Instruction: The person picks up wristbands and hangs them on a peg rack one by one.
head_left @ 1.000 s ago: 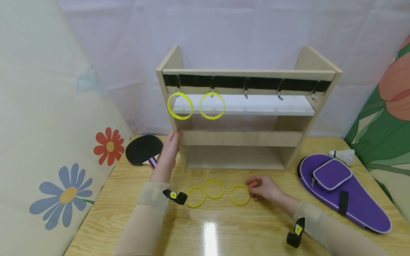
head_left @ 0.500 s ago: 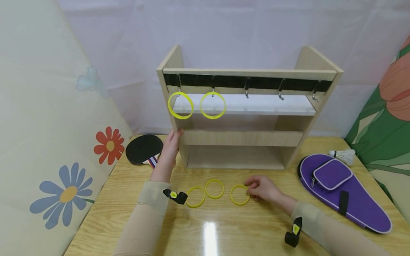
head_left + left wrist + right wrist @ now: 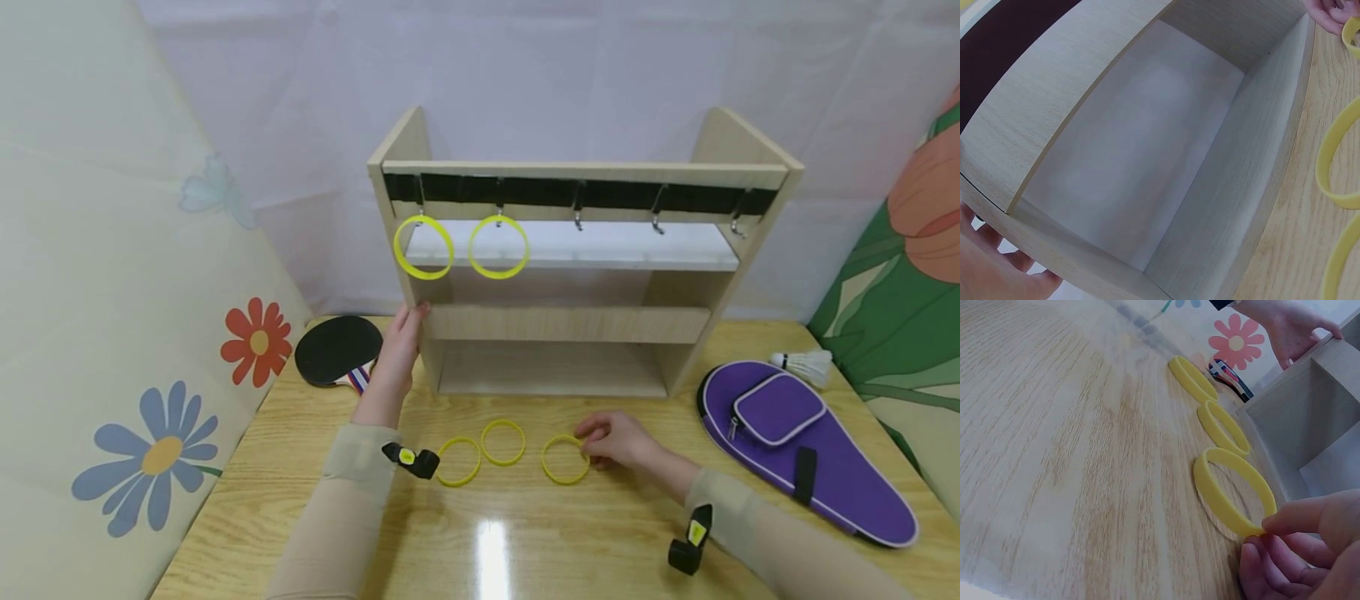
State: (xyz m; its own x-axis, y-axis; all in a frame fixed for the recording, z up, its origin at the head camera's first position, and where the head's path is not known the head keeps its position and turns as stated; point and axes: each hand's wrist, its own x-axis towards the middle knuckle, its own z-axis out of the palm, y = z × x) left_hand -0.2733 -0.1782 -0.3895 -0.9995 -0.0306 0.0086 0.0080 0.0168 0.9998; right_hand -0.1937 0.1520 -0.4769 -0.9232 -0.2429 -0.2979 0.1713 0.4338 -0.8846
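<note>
My right hand (image 3: 618,440) pinches the near edge of a yellow ring (image 3: 1210,494) between thumb and fingers. In the right wrist view, that ring is tilted, one side lifted a little off the table. Two more yellow rings, one (image 3: 503,464) behind the other (image 3: 457,485), lie flat to its left. My left hand (image 3: 397,346) grips the left side panel of a wooden shelf (image 3: 566,325), its thumb on the front edge. From the shelf's row of metal hooks (image 3: 578,218) hang two yellow rings, one (image 3: 426,275) on the leftmost hook and one (image 3: 498,276) beside it.
A black table tennis bat (image 3: 337,350) lies left of the shelf, close to my left forearm. At the right are a purple bat case (image 3: 840,467) and a white shuttlecock (image 3: 806,367). Fabric backdrops (image 3: 570,75) stand behind and at both sides.
The ring at my right hand has shifted slightly to the right and is now tilted up at its edge. My left hand stays on the shelf.
</note>
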